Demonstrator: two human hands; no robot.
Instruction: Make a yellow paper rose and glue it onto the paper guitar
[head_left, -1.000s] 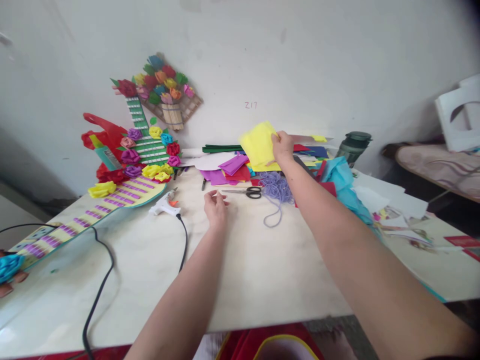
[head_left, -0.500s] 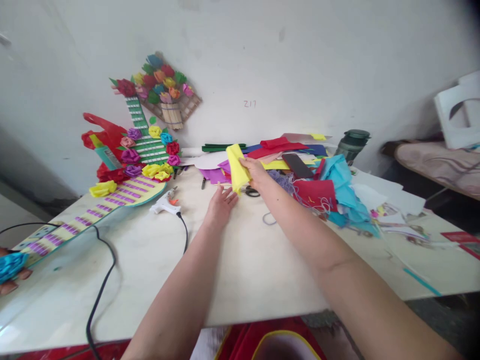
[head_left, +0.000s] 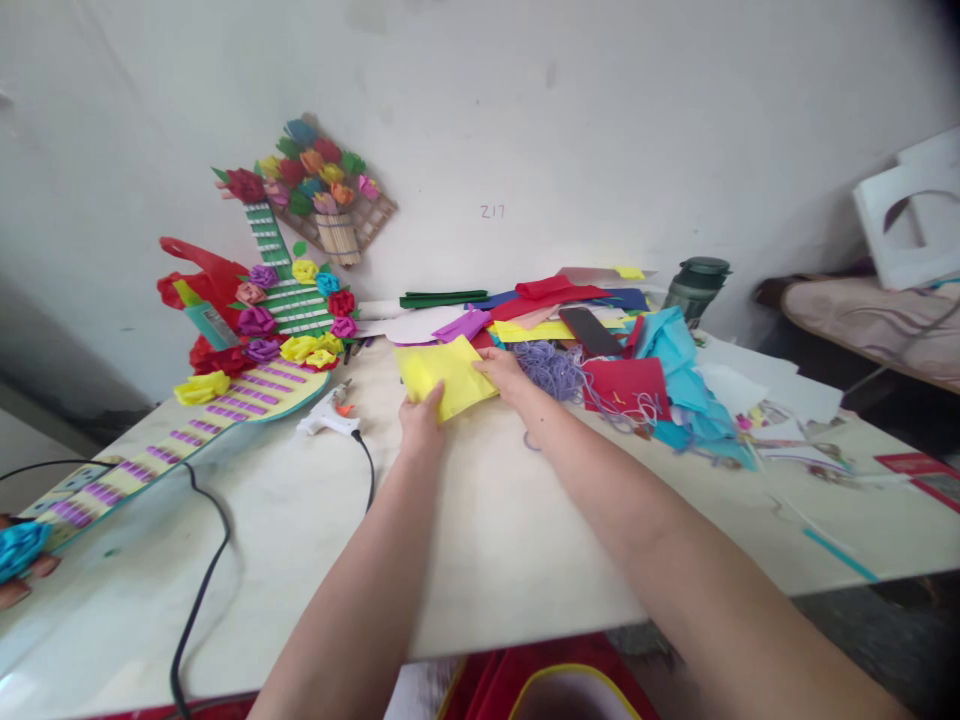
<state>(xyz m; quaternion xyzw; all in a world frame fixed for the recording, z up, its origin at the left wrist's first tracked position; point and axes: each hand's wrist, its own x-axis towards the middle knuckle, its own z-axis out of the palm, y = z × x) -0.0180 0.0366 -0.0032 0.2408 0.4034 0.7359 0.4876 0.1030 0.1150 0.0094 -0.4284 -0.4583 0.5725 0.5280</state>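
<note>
Between my two hands, a sheet of yellow paper [head_left: 448, 376] is spread out above the middle of the table. My left hand [head_left: 424, 418] pinches its near left edge, thumb on top. At the right edge, my right hand [head_left: 504, 374] grips the same sheet with thumb and fingers. Just behind my right hand lies a tangle of purple yarn [head_left: 551, 370]. A white glue gun [head_left: 330, 413] with a black cord rests to the left of my left hand.
A guitar-shaped craft with paper flowers [head_left: 262, 385] lies at the left, beside a glue bottle [head_left: 210, 322]. Coloured papers [head_left: 559, 292], a dark phone [head_left: 592, 332] and blue crepe paper [head_left: 675, 355] lie at the back right. A green bottle [head_left: 696, 288] stands by the wall.
The yellow paper, folded narrow and upright in my right hand, is now opened out flat and lower. My left hand, spread beneath it before, has closed on its left edge.
</note>
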